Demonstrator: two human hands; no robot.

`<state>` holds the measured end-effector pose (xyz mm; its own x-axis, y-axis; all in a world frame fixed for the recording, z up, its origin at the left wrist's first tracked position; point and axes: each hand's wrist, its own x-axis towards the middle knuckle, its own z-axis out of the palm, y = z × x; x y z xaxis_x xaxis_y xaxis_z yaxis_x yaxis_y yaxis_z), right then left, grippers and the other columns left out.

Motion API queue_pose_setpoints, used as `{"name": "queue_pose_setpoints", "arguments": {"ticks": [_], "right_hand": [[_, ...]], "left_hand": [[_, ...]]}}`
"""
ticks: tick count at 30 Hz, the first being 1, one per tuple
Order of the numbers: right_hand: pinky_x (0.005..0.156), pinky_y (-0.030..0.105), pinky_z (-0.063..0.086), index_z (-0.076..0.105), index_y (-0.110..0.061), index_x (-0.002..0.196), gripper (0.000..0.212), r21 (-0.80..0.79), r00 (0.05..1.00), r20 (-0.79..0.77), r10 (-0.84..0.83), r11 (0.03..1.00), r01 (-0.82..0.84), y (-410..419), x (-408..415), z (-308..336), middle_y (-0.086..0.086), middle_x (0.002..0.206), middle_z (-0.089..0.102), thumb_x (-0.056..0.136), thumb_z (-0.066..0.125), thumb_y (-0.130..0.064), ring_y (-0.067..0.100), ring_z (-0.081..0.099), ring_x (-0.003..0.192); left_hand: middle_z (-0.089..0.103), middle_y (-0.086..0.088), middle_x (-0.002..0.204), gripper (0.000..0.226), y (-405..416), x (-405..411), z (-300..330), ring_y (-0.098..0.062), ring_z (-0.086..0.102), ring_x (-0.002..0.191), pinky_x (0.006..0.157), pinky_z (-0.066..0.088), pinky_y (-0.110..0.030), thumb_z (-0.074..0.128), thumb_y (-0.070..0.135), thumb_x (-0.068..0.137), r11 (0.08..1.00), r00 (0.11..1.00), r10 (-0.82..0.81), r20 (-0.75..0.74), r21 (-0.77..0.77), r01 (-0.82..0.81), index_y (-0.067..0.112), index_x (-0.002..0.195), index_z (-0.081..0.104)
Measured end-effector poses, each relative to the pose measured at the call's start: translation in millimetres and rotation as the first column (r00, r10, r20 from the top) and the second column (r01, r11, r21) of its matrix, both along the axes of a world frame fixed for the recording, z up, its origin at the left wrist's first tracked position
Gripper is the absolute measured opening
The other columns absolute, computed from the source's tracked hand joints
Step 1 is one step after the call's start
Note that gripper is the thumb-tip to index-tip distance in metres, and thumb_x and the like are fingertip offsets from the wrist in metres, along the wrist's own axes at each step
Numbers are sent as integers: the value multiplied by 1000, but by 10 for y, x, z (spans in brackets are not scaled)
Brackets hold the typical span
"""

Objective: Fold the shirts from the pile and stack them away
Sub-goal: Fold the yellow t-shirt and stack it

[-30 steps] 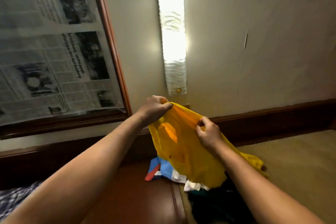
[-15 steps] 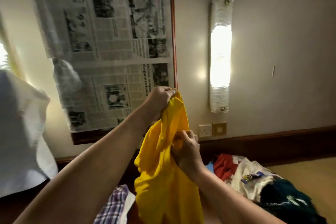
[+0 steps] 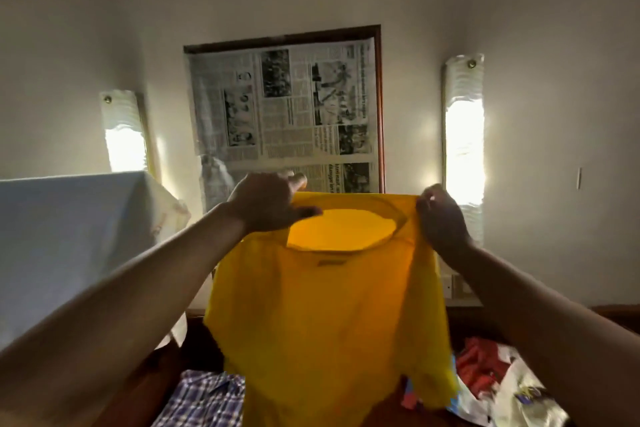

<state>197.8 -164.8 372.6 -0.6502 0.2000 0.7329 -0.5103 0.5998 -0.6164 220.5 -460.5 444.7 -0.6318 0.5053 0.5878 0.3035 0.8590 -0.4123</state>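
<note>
A yellow shirt [image 3: 329, 315] hangs spread out in front of me at chest height, neck opening up and facing me. My left hand [image 3: 268, 201] grips its left shoulder beside the collar. My right hand [image 3: 441, 215] pinches the right shoulder. The hem drops out of view at the bottom. Below it lies a pile of clothes: a blue-and-white checked shirt [image 3: 204, 399] at the lower left, and red [image 3: 479, 362] and white [image 3: 519, 399] garments at the lower right.
On the wall behind is a wood-framed panel covered with newspaper [image 3: 287, 107], with a lit wall lamp [image 3: 463, 149] on the right and another [image 3: 124, 132] on the left. A pale cloth-covered object [image 3: 69, 236] stands at the left. A wall socket [image 3: 459, 284] sits behind my right forearm.
The bunched shirt has been pulled open: my hands moved apart to its shoulders and lifted it. The view tilted up and shifted left.
</note>
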Motion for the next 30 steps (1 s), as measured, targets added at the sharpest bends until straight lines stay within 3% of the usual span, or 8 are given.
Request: {"name": "queue_pose_setpoints", "arguments": {"ticks": [5, 10, 14, 19, 21, 23, 25, 30], "right_hand": [[73, 32, 47, 51, -5, 114, 22, 123, 999, 11, 52, 991, -53, 201, 215, 556, 5, 103, 56, 101, 46, -22, 22, 57, 91], [77, 36, 54, 46, -19, 128, 55, 553, 999, 40, 9, 832, -30, 307, 553, 647, -7, 104, 50, 86, 61, -51, 18, 55, 89], [61, 21, 45, 47, -12, 114, 23, 596, 998, -40, 38, 803, -7, 361, 651, 559, -5, 83, 56, 96, 54, -25, 10, 55, 68], [64, 31, 53, 44, -18, 103, 10, 473, 996, -84, 40, 881, 4, 402, 695, 548, -9, 76, 50, 97, 53, -19, 12, 56, 63], [67, 36, 57, 54, -15, 103, 10, 551, 991, -116, 66, 835, 9, 434, 725, 544, -6, 79, 55, 96, 54, -22, 14, 59, 65], [70, 43, 59, 64, -6, 103, 19, 623, 982, -132, 133, 782, -22, 491, 756, 558, 3, 82, 65, 92, 59, -21, 20, 65, 70], [70, 45, 59, 68, 0, 102, 28, 667, 980, -122, 158, 744, -37, 523, 796, 572, 11, 84, 68, 88, 62, -24, 26, 67, 73], [82, 39, 51, 65, -1, 114, 28, 441, 994, 109, 19, 895, -66, 333, 744, 509, 11, 100, 65, 97, 51, -19, 28, 61, 92]], "left_hand": [[60, -8, 120, 42, 17, 259, 62, -24, 60, 100, 78, 50, -34, 46, 44, 95, 989, 988, 135, -70, -54, -139, 16, 126, 52], [61, -6, 81, 9, -6, 382, 204, -16, 55, 69, 55, 39, -23, 58, 18, 92, 873, 962, 145, 232, 427, -235, 10, 90, 62], [63, -15, 83, 6, 33, 518, 132, -25, 62, 72, 59, 52, -31, 59, 10, 92, 349, 905, -255, 340, 905, -241, 5, 91, 61], [59, -13, 84, 10, 128, 724, -12, -27, 57, 78, 72, 50, -40, 54, 1, 92, -160, 839, -537, 89, 966, -205, 7, 87, 61], [61, -13, 86, 8, 78, 748, -35, -27, 57, 81, 73, 48, -36, 57, 7, 92, 63, 918, -378, 118, 993, -102, 4, 89, 64], [59, -6, 84, 17, -4, 804, -64, -21, 55, 79, 64, 42, -26, 59, 20, 94, 541, 994, -33, 106, 838, -72, 4, 94, 64], [58, -3, 84, 25, -91, 872, -93, -18, 53, 76, 61, 38, -24, 58, 30, 95, 685, 996, 58, 62, 723, -85, 7, 99, 64], [65, -13, 101, 28, -312, 879, -200, -25, 61, 84, 71, 53, -35, 58, 21, 94, 274, 841, -433, 325, 936, -221, 2, 115, 61]]}}
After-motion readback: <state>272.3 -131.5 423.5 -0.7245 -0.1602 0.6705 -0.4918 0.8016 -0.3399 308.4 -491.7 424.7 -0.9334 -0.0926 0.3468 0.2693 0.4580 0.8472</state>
